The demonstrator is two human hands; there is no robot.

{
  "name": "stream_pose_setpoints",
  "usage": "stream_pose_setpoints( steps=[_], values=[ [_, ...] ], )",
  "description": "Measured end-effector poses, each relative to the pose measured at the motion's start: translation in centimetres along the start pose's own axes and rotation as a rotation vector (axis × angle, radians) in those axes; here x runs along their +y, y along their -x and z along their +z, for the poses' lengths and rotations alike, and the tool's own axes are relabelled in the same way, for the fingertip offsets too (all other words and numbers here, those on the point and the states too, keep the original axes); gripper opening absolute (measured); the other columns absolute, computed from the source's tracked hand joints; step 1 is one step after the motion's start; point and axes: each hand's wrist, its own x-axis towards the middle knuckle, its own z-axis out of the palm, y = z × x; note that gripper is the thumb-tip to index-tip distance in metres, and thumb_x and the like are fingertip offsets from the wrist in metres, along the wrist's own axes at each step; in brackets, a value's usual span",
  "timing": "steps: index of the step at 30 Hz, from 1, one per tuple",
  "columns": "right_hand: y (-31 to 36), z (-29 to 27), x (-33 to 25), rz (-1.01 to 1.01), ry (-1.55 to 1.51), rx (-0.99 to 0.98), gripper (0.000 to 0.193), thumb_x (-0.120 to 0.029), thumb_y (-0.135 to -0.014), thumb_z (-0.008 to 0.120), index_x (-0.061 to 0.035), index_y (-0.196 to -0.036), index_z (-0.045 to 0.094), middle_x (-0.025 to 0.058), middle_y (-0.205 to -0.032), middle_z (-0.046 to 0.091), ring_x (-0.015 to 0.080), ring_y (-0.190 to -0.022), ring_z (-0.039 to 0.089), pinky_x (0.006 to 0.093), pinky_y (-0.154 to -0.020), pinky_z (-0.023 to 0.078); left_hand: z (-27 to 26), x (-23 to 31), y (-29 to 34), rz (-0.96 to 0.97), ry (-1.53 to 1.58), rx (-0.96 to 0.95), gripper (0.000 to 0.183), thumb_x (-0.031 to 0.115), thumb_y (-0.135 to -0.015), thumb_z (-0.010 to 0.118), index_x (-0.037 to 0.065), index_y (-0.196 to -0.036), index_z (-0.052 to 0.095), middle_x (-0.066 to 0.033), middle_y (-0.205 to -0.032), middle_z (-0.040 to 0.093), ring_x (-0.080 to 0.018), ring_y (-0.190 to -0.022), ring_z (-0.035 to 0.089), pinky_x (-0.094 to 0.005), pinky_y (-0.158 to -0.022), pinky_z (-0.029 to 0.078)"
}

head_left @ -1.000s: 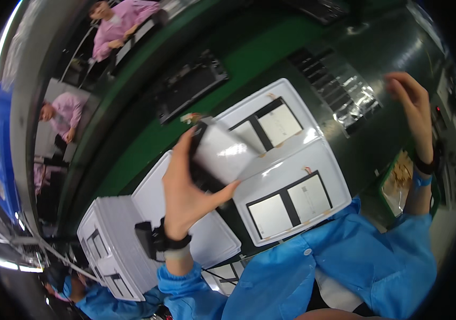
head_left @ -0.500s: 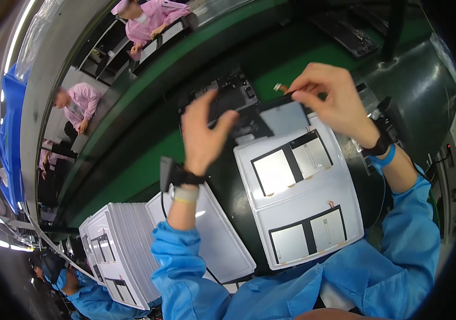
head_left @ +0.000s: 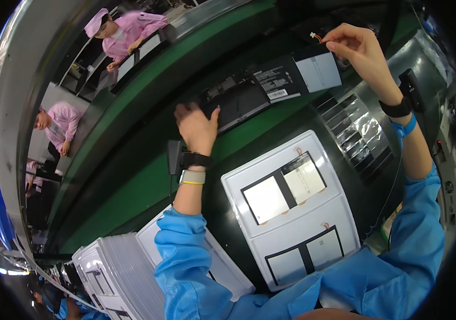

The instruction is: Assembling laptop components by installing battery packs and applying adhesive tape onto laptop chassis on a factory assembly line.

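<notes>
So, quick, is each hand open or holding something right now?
Left hand: open, at the casing; whether it's touching can't be told.
Right hand: closed, holding the battery near its cable.

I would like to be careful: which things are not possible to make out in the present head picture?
All in the head view:
- Left hand: finger ends blurred; contact with the open dark casing is unclear.
- Flat pack: underside turned away; the fingers of the right hand hide the exact pinch point near its wires.
- White tray: lower edge partly covered by the blue jacket.
- Stacked trays: cut off by the lower edge.
</notes>
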Motion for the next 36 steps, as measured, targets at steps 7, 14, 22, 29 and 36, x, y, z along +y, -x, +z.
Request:
stream_pose_setpoints(
  steps=[7,14,22,29,36],
  values=[
    [-2.8,2.2,4.1,0.024,-0.071,0.113,0.014,-0.006,-0.087,0.074,0.0011,-0.099,0.077,0.0003,-0.074,0.069,0.0036,-0.068,0.059,0.0215,-0.064,0.047,1.8,4.5,-1.3,0.015,0.334,-0.352,0.046,0.032,-0.078,0.087,0.000,-0.107,0.072,-0.0190,-0.104,0.071,-0.0356,-0.104,0.067,-0.0444,-0.090,0.053],
    [-4.8,6.3,7.5,0.124,-0.112,0.140,0.016,-0.008,-0.084,0.075,-0.0010,-0.097,0.079,0.0083,-0.079,0.074,0.0122,-0.072,0.067,0.0275,-0.069,0.053,1.9,4.8,-1.3,-0.117,0.547,-0.326,0.051,0.015,-0.077,0.088,-0.008,-0.117,0.066,-0.0158,-0.104,0.073,-0.0203,-0.080,0.070,-0.0334,-0.080,0.057],
    [-6.0,8.9,8.1,0.253,-0.144,0.041,0.017,-0.006,-0.081,0.072,0.0006,-0.095,0.079,0.0117,-0.084,0.076,0.0174,-0.076,0.070,0.0309,-0.073,0.055,3.3,2.1,-2.7,-0.139,0.629,-0.487,0.042,0.024,-0.077,0.087,-0.003,-0.106,0.072,-0.0147,-0.092,0.075,-0.0246,-0.088,0.073,-0.0356,-0.081,0.056],
    [-6.0,11.4,8.0,0.379,-0.179,-0.030,0.016,-0.003,-0.085,0.071,0.0028,-0.099,0.077,0.0086,-0.086,0.073,0.0134,-0.078,0.067,0.0272,-0.072,0.055,2.6,1.5,-1.1,-0.116,0.619,-0.308,0.051,0.019,-0.074,0.090,-0.004,-0.114,0.068,-0.0169,-0.111,0.071,-0.0266,-0.089,0.071,-0.0367,-0.084,0.056],
    [-6.2,11.9,8.9,0.371,-0.194,-0.013,0.016,-0.001,-0.086,0.069,0.0040,-0.099,0.077,0.0086,-0.083,0.072,0.0133,-0.077,0.065,0.0268,-0.070,0.054,0.3,0.9,-1.1,-0.208,0.677,-0.523,0.041,0.015,-0.076,0.088,-0.004,-0.109,0.070,-0.0163,-0.103,0.072,-0.0187,-0.090,0.070,-0.0325,-0.079,0.057]
  ],
)
